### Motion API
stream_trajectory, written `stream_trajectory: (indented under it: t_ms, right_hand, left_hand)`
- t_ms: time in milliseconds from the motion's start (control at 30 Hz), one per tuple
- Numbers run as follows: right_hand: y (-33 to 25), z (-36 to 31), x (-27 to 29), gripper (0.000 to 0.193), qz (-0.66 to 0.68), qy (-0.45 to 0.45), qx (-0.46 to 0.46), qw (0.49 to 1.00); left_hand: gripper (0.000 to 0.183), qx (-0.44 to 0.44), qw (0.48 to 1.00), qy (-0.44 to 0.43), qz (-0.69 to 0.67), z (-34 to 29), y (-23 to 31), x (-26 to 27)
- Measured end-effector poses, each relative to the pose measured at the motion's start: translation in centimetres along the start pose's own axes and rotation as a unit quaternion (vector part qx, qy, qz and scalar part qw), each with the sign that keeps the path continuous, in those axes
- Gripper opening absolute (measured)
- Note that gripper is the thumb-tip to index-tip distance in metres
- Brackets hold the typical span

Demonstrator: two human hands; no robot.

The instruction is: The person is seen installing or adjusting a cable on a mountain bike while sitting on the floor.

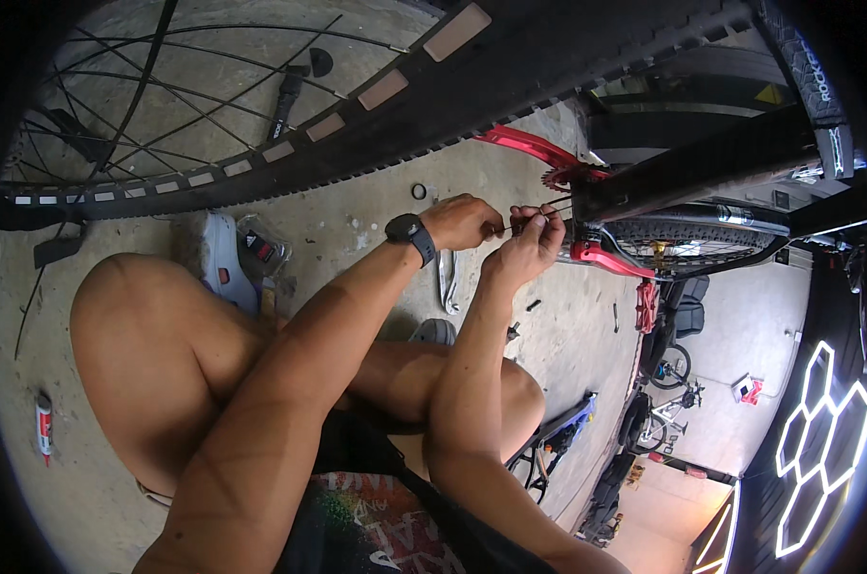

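My left hand [462,224], below a dark wristwatch [411,235], has its fingertips pinched together on something small and dark that I cannot make out. Close beside it, my right hand [534,239] pinches a thin black cable [559,202] between thumb and fingers. The cable runs to the lower end of a dark bicycle frame [691,175]. Just past my hands are a red crank arm [529,145], a red chainring [559,179] and a second red crank arm [610,258].
A large wheel [280,153] spans the top left. On the concrete floor lie a silver plier-like tool [448,284], a black ring [419,191], a packaged part [261,251], a small dark tool [534,306] and a white-and-red tube [44,429]. Lit hexagon lamps [821,445] hang at right.
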State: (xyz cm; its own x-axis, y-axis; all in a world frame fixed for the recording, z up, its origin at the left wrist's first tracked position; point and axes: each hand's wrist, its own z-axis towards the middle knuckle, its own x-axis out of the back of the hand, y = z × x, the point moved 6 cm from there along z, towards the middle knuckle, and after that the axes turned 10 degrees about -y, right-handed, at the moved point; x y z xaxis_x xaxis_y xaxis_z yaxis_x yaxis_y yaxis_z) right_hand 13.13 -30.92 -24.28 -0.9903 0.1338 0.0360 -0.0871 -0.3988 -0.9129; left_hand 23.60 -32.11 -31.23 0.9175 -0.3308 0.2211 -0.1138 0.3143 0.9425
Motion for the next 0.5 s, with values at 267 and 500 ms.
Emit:
stream_trajectory:
  t_ms: [267, 500]
  right_hand:
    - [-0.9, 0.5, -0.3, 0.020, -0.048, -0.015, 0.038, 0.998]
    - [-1.8, 1.6, -0.4, 0.020, -0.060, 0.011, 0.026, 0.998]
  left_hand:
    - [0.014, -0.033, 0.998, 0.061, -0.014, 0.0, 0.2, 1.0]
    - [0.013, -0.049, 0.993, 0.107, 0.002, 0.1, 0.8, 1.5]
